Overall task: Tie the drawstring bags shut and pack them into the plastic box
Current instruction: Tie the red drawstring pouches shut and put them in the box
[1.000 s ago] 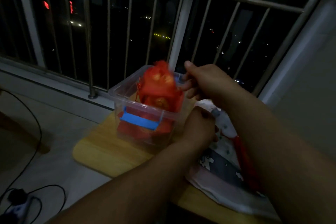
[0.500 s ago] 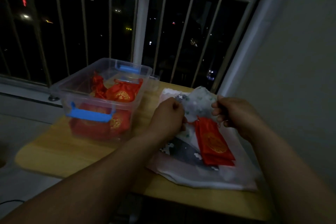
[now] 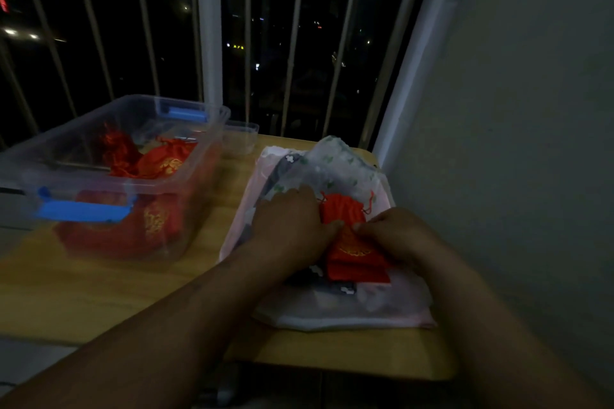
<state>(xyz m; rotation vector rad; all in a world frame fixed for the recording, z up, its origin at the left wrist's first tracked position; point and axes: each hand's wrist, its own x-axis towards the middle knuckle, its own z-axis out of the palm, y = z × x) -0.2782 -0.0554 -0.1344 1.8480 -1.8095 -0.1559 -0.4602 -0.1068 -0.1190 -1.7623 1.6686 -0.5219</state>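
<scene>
A red drawstring bag (image 3: 343, 212) with gold print lies on top of a small stack of red bags (image 3: 360, 271), on a pale plastic packet (image 3: 345, 312). My left hand (image 3: 292, 226) and my right hand (image 3: 395, 234) meet at the bag's middle and pinch it from both sides. The bag's mouth is gathered, with red cords at its far end. The clear plastic box (image 3: 40, 156) with blue latches stands to the left and holds several tied red bags (image 3: 159, 163).
Everything sits on a light wooden table (image 3: 99, 295). A clear lid (image 3: 241, 138) lies behind the box. A white patterned plastic bag (image 3: 335, 159) lies crumpled beyond my hands. A metal railing (image 3: 209, 26) runs behind and a wall (image 3: 515, 109) stands close on the right.
A second ago my right hand was at the box with a red bag. Both hands then held the white plastic, and now they have come down onto the top red bag.
</scene>
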